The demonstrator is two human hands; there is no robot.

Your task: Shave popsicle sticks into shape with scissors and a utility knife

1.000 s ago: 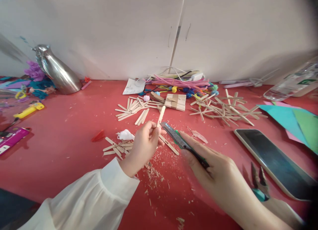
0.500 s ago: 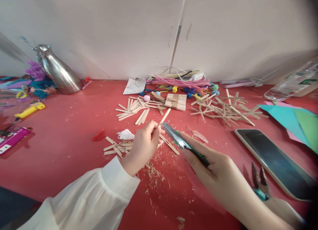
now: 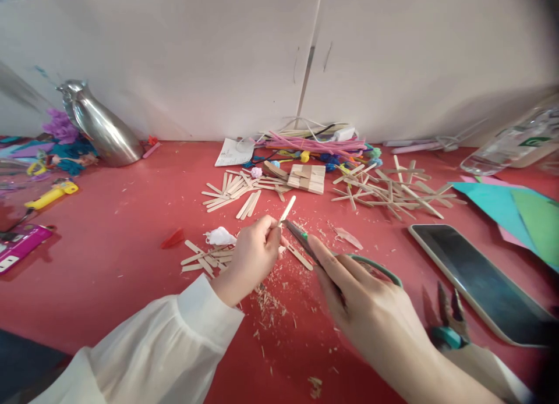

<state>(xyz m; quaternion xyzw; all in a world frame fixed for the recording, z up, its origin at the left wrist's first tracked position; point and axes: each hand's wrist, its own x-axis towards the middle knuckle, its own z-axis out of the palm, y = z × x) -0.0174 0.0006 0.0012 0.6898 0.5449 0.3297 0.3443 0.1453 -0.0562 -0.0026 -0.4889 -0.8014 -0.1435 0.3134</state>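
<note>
My left hand [image 3: 251,254] is closed on a wooden craft stick [image 3: 288,208], whose free end points up and to the right. My right hand [image 3: 371,308] grips a green utility knife [image 3: 301,236]; its blade tip lies against the stick just beside my left fingers. Wood shavings [image 3: 273,302] are scattered on the red table [image 3: 122,235] below both hands. A few loose sticks [image 3: 203,258] lie just left of my left hand.
Piles of craft sticks [image 3: 236,191] and crossed sticks [image 3: 393,188] lie behind the hands, with pipe cleaners [image 3: 314,145] at the wall. A phone [image 3: 478,282] and pliers [image 3: 449,319] are on the right. Coloured paper [image 3: 519,212], a bottle [image 3: 510,145], a metal jug [image 3: 98,124].
My right hand has moved the knife left and closer, so the blade now meets the stick. The stick in my left hand has tilted a little more to the right.
</note>
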